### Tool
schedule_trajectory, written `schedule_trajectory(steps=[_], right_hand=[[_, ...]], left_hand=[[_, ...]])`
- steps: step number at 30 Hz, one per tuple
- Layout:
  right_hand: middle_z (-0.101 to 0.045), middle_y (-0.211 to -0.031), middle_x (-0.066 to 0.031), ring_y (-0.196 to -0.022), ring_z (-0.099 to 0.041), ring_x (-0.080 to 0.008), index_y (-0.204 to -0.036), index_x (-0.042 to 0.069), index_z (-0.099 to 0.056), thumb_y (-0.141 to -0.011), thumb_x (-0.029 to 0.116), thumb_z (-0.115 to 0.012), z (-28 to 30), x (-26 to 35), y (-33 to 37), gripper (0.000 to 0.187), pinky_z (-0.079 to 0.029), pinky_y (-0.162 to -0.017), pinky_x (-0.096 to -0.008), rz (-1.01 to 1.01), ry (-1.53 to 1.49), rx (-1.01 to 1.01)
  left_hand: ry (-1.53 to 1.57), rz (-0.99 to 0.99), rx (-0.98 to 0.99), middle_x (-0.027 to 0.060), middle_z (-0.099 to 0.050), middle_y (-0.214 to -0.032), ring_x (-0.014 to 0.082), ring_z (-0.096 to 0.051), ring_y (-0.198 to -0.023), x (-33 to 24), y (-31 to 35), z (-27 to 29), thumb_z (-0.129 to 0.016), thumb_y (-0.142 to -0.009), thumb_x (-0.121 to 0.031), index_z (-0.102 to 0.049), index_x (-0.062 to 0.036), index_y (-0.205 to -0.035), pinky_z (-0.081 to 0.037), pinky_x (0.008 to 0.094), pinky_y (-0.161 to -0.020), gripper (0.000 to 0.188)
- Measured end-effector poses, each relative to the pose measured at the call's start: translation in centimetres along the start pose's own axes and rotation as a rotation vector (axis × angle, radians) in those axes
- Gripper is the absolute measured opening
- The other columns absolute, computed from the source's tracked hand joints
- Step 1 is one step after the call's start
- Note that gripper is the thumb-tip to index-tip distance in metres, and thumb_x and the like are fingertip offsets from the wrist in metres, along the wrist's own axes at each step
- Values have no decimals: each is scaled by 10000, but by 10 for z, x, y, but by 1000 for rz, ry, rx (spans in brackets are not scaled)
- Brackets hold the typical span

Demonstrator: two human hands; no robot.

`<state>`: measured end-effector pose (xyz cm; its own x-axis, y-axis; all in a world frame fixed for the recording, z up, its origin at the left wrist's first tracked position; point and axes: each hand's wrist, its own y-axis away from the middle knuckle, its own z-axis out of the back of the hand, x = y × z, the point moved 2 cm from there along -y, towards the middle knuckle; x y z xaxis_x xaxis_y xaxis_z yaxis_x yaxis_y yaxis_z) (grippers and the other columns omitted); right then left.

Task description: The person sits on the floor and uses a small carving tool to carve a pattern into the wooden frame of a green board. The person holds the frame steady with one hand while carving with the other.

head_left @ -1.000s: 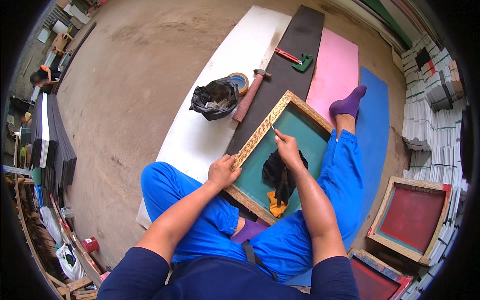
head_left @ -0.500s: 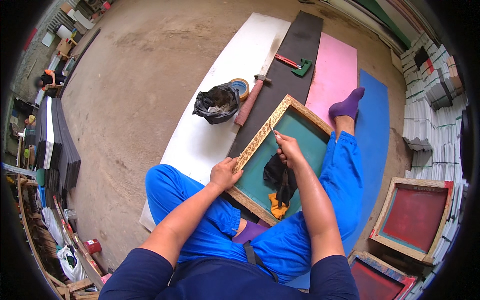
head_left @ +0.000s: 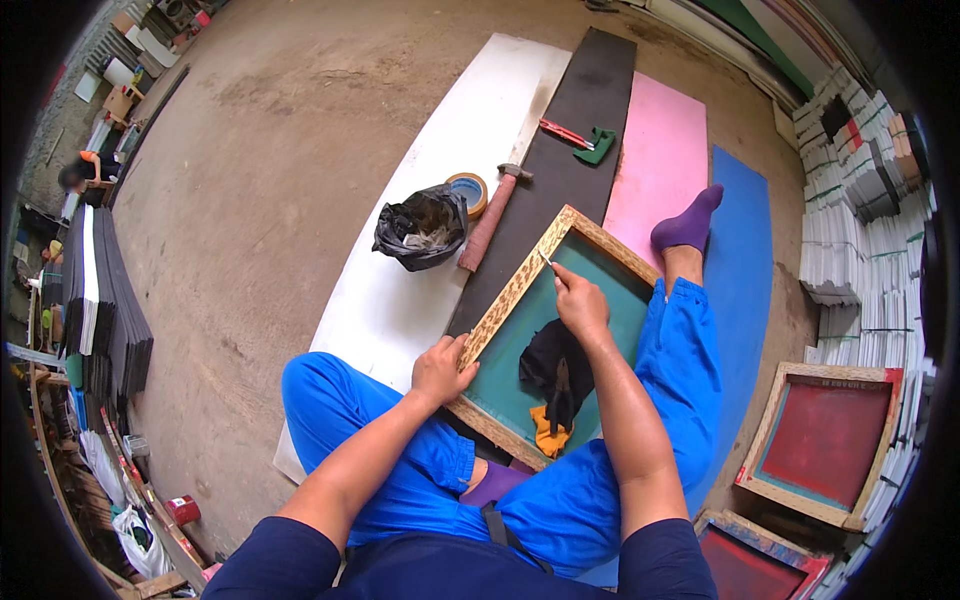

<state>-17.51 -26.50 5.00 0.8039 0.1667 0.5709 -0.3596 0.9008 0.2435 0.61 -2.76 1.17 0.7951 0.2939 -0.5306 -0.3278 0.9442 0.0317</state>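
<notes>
A wooden screen-printing frame with green mesh lies tilted across my legs. My left hand is closed around its left rail, near the lower left corner. In my right hand is a thin metal tool, its tip at the inner edge of that rail; the fist hides its handle, so I cannot tell its kind. On the mesh under my right forearm are a black cloth, dark-handled pliers and a yellow-orange cloth.
Beyond the frame lie a hammer, a tape roll, a black plastic bag, a red cutter and a green tool on foam sheets. Two red-meshed frames stand right, by white stacks. A person is far left.
My right hand and its tool have shifted slightly along the left rail toward the far corner. My left hand keeps its hold. The whole view has tilted a little.
</notes>
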Motion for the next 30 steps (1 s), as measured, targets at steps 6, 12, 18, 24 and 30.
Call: schedule_trajectory(steps=[6,12,18,24,30], right_hand=[[-755,-1123,-227,-1035,-718,-456,-1381,255,-700,-1038,278,-558,2,13,-1,372,-565,-912,-554,36,46,12],[-752,-1068,-277,-1007,-727,-468,-1380,211,-699,-1044,237,-538,7,37,-3,373,-568,-889,-559,0,257,114],[-739,-1082,-309,-1057,-712,-472,-1411,204,-678,-1052,249,-564,-38,-37,-28,380,-562,-925,-523,123,-320,17],[-780,-1120,-203,-988,-751,-336,-1429,117,-663,-1046,222,-615,-30,-27,-18,400,-564,-888,-435,75,-232,21],[-503,-713,34,-485,-365,-59,-1459,242,-656,-1088,309,-610,-17,-17,-21,379,-282,-410,-231,-472,-976,393]], left_hand=[[20,-29,-4,108,-689,-1050,330,-714,-911,5,1,-1,-792,-860,-342,-680,-75,-1326,-590,433,-793,549],[50,-52,-6,106,-697,-1044,332,-718,-891,6,1,-1,-791,-856,-324,-679,-57,-1320,-590,432,-773,547],[84,-63,-24,111,-697,-1045,331,-716,-879,5,-1,-3,-790,-855,-314,-684,-54,-1310,-588,435,-764,535],[75,-38,8,99,-698,-1044,327,-717,-897,4,-2,-2,-788,-858,-320,-685,-62,-1312,-588,435,-778,532],[46,-26,-9,92,-696,-1057,322,-719,-913,9,1,-1,-784,-864,-340,-686,-65,-1315,-591,429,-797,537]])
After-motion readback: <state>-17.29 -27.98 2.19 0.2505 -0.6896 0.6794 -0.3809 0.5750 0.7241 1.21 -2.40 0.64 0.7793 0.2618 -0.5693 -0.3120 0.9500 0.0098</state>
